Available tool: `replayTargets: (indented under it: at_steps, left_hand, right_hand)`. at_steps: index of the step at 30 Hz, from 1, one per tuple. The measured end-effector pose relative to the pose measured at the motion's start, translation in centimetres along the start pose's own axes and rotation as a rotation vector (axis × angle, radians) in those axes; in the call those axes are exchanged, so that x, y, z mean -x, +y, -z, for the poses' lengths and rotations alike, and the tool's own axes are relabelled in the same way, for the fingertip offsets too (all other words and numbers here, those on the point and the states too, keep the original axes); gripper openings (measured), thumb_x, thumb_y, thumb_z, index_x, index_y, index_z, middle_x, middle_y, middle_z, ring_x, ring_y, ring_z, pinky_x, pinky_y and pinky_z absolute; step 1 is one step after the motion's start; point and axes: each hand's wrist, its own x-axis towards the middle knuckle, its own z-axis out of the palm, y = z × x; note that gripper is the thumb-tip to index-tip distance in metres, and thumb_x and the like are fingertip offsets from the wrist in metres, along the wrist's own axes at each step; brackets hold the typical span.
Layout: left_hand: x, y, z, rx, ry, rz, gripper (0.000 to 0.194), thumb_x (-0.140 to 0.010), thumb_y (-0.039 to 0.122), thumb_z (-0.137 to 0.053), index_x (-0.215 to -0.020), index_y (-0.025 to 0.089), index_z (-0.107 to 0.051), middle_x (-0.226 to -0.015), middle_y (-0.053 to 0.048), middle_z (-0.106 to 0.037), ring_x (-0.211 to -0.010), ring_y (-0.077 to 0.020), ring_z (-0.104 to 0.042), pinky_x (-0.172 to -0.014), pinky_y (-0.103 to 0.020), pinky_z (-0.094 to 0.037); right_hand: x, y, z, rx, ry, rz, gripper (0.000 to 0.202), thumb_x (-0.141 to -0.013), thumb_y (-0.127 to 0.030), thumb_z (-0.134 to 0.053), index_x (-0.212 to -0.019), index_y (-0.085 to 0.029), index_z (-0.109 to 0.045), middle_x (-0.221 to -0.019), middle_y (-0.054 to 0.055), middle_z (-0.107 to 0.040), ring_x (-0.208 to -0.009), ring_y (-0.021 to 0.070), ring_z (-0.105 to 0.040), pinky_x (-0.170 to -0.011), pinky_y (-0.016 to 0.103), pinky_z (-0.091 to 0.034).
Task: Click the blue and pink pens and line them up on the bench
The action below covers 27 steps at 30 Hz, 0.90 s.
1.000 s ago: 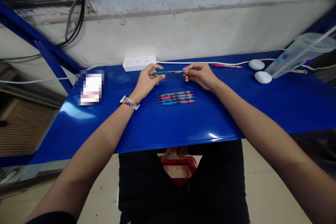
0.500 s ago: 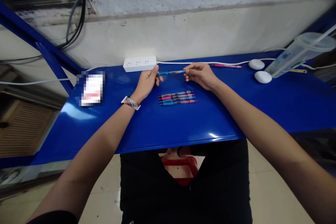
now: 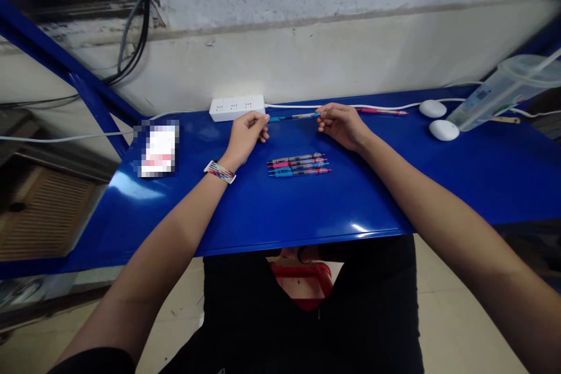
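A slim ballpoint pen [image 3: 303, 116] with a blue end and a see-through barrel spans the gap between my two hands, roughly level above the blue tabletop [image 3: 333, 210]. My left hand [image 3: 246, 137] pinches its blue end between thumb and fingers. At the other end, the fingertips of my right hand [image 3: 344, 127] are closed on the pen's light-blue tip. I cannot tell whether the pen is in one piece along its middle. Nearer to me, several pens with grey, pink and blue parts lie side by side in a row [image 3: 300, 165].
A white power strip [image 3: 236, 107] sits by the wall behind my left hand. To the right lie a pink pen [image 3: 383, 111], two white rounded objects [image 3: 444, 130] and a tilted clear plastic cup [image 3: 488, 99]. A blurred-out packet [image 3: 158, 149] is at the left.
Both hands have moved slightly right in view, and the gap between them is a little wider. The blue end now looks set apart from the clear barrel. The row of pens keeps its arrangement.
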Motion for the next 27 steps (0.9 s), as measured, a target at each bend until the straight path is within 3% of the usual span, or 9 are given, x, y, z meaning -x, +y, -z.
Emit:
replayTargets:
  at_steps: [5, 15, 27]
  left_hand:
    - [-0.10, -0.11, 0.29, 0.063, 0.008, 0.034, 0.004, -0.097, 0.018, -0.075, -0.094, 0.020, -0.074, -0.087, -0.003, -0.073, -0.070, -0.0102, -0.072, -0.062, -0.021, -0.057]
    - [-0.19, -0.31, 0.58, 0.148, 0.016, 0.041, 0.013, -0.089, 0.013, -0.078, -0.097, 0.021, -0.073, -0.084, -0.002, -0.073, -0.074, -0.0122, -0.075, -0.063, -0.022, -0.058]
    - [-0.28, -0.27, 0.63, 0.145, 0.034, 0.049, 0.011, -0.090, 0.015, -0.078, -0.095, 0.021, -0.071, -0.081, -0.002, -0.072, -0.077, -0.0131, -0.076, -0.064, -0.022, -0.058]
  right_hand:
    - [-0.18, -0.01, 0.13, -0.042, 0.066, -0.018, 0.008, -0.073, -0.012, -0.076, -0.079, -0.018, -0.078, -0.071, 0.003, -0.068, -0.066, 0.0121, -0.062, -0.065, 0.025, -0.058]
    - [-0.30, 0.08, 0.20, -0.078, 0.097, -0.010, 0.006, -0.072, -0.020, -0.077, -0.078, -0.018, -0.078, -0.072, 0.003, -0.066, -0.067, 0.0124, -0.060, -0.064, 0.025, -0.056]
    - [-0.30, -0.09, 0.15, -0.098, 0.113, -0.025, 0.011, -0.070, -0.022, -0.078, -0.079, -0.019, -0.074, -0.072, 0.001, -0.065, -0.067, 0.0117, -0.059, -0.066, 0.024, -0.056]
